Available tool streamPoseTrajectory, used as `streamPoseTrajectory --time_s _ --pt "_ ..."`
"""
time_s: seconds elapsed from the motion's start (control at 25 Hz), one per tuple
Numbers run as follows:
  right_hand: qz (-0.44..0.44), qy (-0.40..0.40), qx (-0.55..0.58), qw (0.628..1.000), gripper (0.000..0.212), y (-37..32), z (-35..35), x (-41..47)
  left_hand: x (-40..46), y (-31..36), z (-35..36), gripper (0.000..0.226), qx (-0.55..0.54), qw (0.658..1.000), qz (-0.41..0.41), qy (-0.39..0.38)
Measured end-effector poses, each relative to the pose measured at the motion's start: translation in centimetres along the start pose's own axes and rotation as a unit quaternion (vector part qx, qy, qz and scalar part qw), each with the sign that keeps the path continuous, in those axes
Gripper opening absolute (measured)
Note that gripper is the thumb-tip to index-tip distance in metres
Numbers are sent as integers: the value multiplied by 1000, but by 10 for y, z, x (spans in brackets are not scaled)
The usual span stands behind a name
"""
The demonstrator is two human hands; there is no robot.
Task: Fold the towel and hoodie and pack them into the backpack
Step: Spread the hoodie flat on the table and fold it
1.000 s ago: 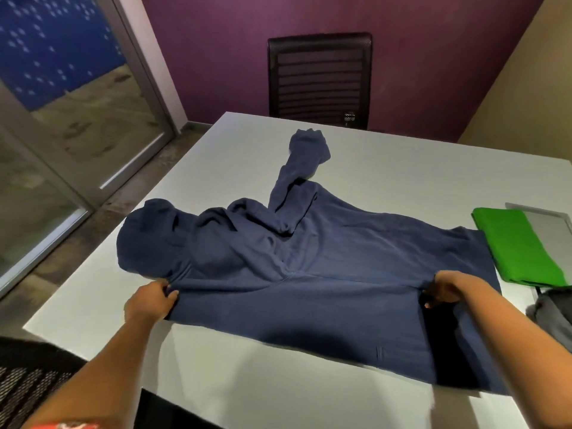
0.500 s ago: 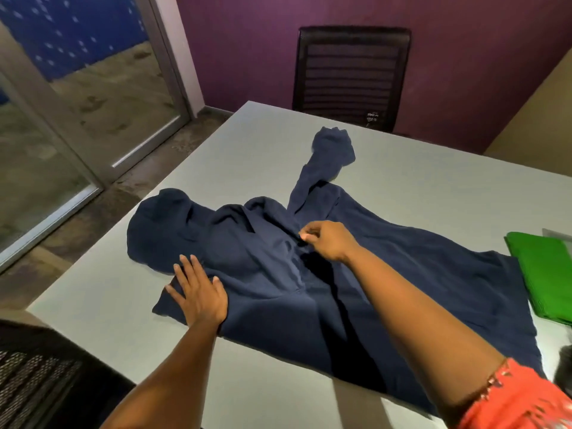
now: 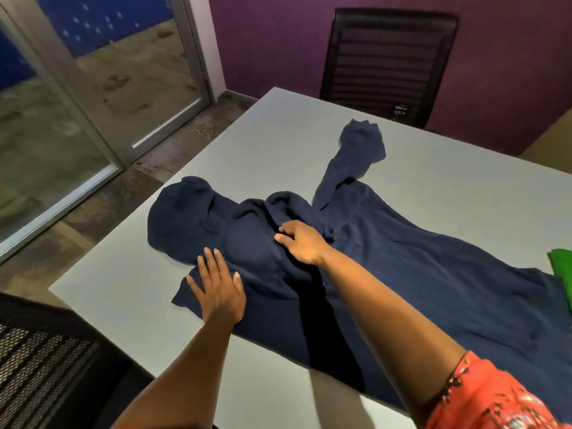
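**Here, two hands on a spread hoodie**

At the far left a glass door [image 3: 102,97] stands beside the worktop [image 3: 263,150], and the mesh back of a black chair [image 3: 46,366] fills the near-left corner. The navy hoodie [image 3: 418,274] lies spread across the worktop, its hood [image 3: 179,218] towards the left and one sleeve [image 3: 349,162] reaching away to the far side. The left hand [image 3: 219,289] lies flat on the hoodie's near-left edge, its grip apart, fingers straight and spread, pressing the cloth down. Just to its right the right hand [image 3: 301,241] rests on the bunched cloth near the collar, fingers bent onto the folds; whether this grip pinches the cloth or only presses it cannot be told. A red patterned sleeve [image 3: 495,397] covers the right upper arm. Beyond the worktop a second dark chair [image 3: 387,63] stands against the purple wall [image 3: 272,41]. At the right edge a sliver of green towel [image 3: 561,264] lies on the worktop, just beside the hoodie's hem. No bag or other container shows in view.
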State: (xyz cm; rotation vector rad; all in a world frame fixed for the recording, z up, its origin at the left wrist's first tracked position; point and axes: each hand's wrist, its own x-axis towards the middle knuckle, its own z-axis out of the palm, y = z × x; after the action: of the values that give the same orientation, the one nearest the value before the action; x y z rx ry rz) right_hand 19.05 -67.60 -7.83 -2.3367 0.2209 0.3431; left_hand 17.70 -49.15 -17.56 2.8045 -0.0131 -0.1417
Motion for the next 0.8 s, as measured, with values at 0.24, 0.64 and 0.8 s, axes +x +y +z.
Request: streamPoseTrajectory --time_s 0.24,0.64,0.8 --pt "-33 245 70 967 13 -10 -43 -17 -3 -1 1 60 18 999 21 23" --pt "-232 539 -22 809 31 -44 -122 -63 -5 -7 -8 67 31 999 6 -7" --pt "-226 600 -42 766 33 -46 -154 -96 -4 -9 -13 69 55 998 6 -33"
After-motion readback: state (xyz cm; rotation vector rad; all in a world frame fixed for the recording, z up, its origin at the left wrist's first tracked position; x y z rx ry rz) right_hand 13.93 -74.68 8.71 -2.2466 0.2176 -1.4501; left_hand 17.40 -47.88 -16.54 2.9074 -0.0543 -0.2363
